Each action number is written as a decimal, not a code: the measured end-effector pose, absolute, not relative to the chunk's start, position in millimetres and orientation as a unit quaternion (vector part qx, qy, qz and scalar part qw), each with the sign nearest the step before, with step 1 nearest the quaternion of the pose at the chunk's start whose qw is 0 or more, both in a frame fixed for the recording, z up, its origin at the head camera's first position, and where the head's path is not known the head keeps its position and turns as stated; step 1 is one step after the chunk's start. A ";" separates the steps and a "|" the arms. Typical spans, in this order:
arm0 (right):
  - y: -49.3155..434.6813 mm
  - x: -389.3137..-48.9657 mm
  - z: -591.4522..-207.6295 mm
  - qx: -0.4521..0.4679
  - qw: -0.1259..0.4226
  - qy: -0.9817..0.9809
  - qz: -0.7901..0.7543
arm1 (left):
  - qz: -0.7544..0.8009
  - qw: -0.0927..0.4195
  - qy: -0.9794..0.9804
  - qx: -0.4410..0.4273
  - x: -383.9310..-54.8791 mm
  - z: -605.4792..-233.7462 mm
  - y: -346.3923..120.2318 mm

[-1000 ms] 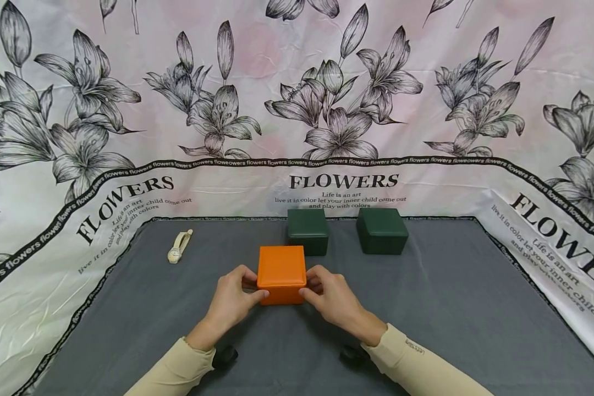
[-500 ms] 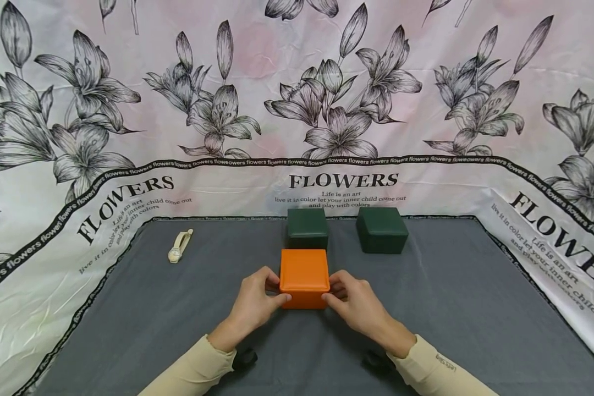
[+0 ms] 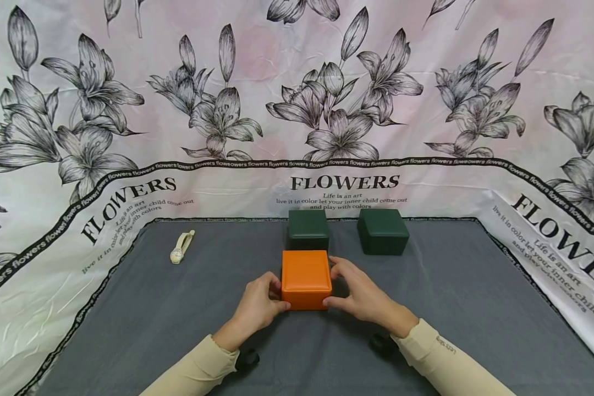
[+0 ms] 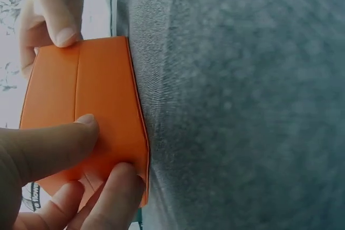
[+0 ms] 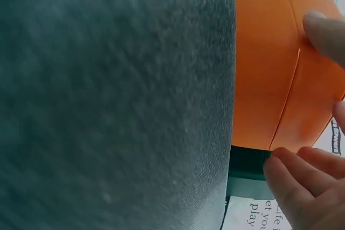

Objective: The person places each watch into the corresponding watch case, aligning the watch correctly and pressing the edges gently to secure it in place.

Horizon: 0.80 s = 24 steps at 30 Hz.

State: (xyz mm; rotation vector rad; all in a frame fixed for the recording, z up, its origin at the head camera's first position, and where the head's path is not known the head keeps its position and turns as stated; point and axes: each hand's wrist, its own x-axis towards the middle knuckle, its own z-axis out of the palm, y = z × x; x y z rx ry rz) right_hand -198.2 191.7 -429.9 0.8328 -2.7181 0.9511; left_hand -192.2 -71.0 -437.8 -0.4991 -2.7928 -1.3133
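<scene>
An orange box [image 3: 306,272] with a squarish lid sits on the grey cloth in front of me, lid down. My left hand [image 3: 257,302] holds its left side, thumb on the front face and fingers along the side, as the left wrist view also shows. On the right side, my right hand [image 3: 358,291] spans the box between the thumb at the front corner and the fingertips [image 5: 283,162] near the rear corner. A seam between lid and base runs round the box in both wrist views.
Directly behind the orange box stands a dark green box [image 3: 308,226], partly covered by it. Another dark green box [image 3: 383,231] is to its right. A pale-strapped wristwatch [image 3: 182,247] lies at the back left. Flower-printed fabric [image 3: 346,187] rises behind the grey cloth.
Both hands have brought the orange box to the right, in front of the left green box, where it now stays. The right-hand fingers have since spread toward its rear corner.
</scene>
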 end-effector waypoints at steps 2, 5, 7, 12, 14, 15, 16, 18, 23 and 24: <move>191.9 -200.9 -429.0 0.279 0.055 -0.905 0.316 | -0.425 0.001 -0.892 -0.157 -193.0 -438.9 -70.9; 192.2 -205.7 -426.9 0.292 0.035 -0.900 0.321 | -0.428 -0.007 -0.891 -0.155 -194.1 -439.7 -71.2; 192.4 -209.7 -426.4 0.298 0.024 -0.899 0.320 | -0.428 -0.010 -0.890 -0.155 -194.8 -439.8 -71.8; 194.8 -219.6 -426.3 0.312 0.003 -0.899 0.307 | -0.426 -0.013 -0.891 -0.156 -196.3 -440.6 -72.7; 195.9 -223.7 -426.4 0.320 0.000 -0.898 0.302 | -0.425 -0.012 -0.892 -0.155 -196.9 -441.0 -72.6; 196.2 -225.6 -426.4 0.325 0.000 -0.897 0.299 | -0.424 -0.012 -0.892 -0.154 -197.2 -441.2 -72.6; 196.4 -227.5 -426.5 0.327 0.000 -0.897 0.297 | -0.423 -0.012 -0.893 -0.152 -197.4 -441.4 -72.6; 196.6 -230.7 -426.9 0.330 0.003 -0.898 0.291 | -0.420 -0.010 -0.895 -0.150 -197.9 -441.3 -72.5; 195.9 -233.3 -427.2 0.327 0.020 -0.900 0.286 | -0.417 -0.010 -0.897 -0.148 -198.5 -439.9 -72.4; 195.5 -233.0 -426.9 0.326 0.025 -0.901 0.285 | -0.417 -0.010 -0.897 -0.148 -198.6 -439.4 -72.6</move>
